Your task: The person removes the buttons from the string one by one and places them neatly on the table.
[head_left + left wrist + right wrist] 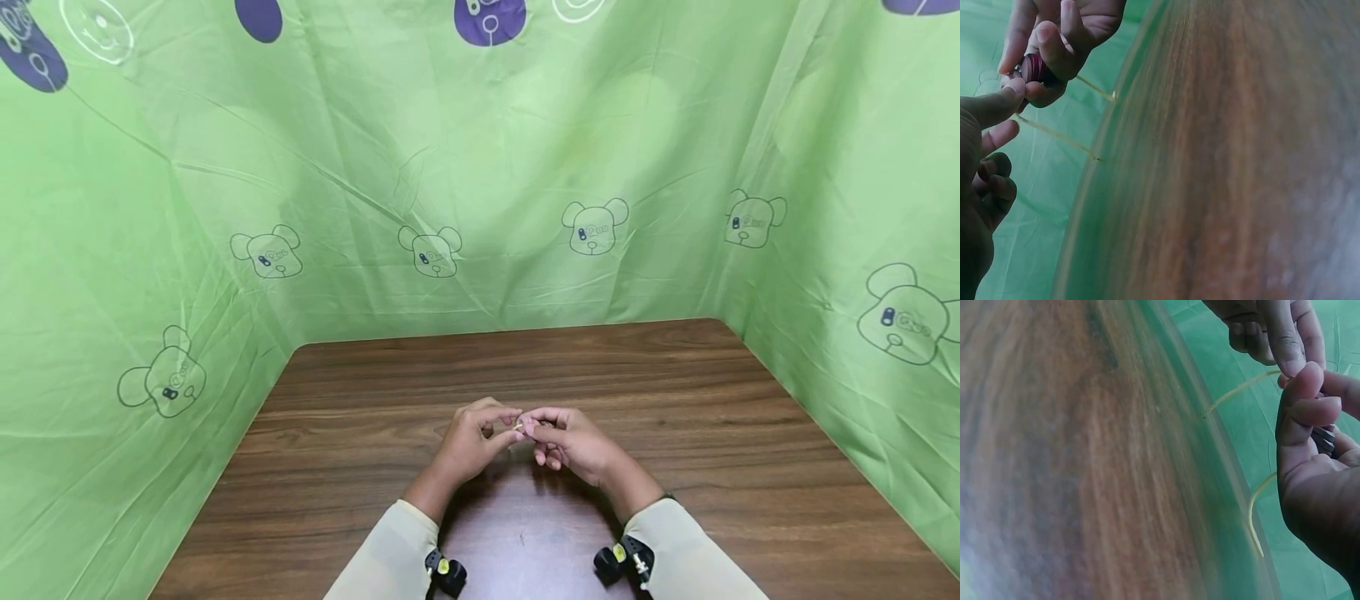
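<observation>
Both hands meet fingertip to fingertip above the table in the head view. My left hand [474,440] pinches a thin yellow cord [1060,136] between thumb and index finger, and one cord end sticks out below them. My right hand [583,450] grips a small, round, dark red ridged object [1035,67] in its curled fingers. Another yellow cord end [1252,512] hangs from beneath that hand in the right wrist view. The fingers hide most of the dark red object, and I cannot tell its exact kind.
The brown wood-grain table [360,392] spreads under both arms. Green cloth [480,167] printed with bear faces hangs behind and along both sides of it. Each sleeved wrist wears a small black camera [450,577].
</observation>
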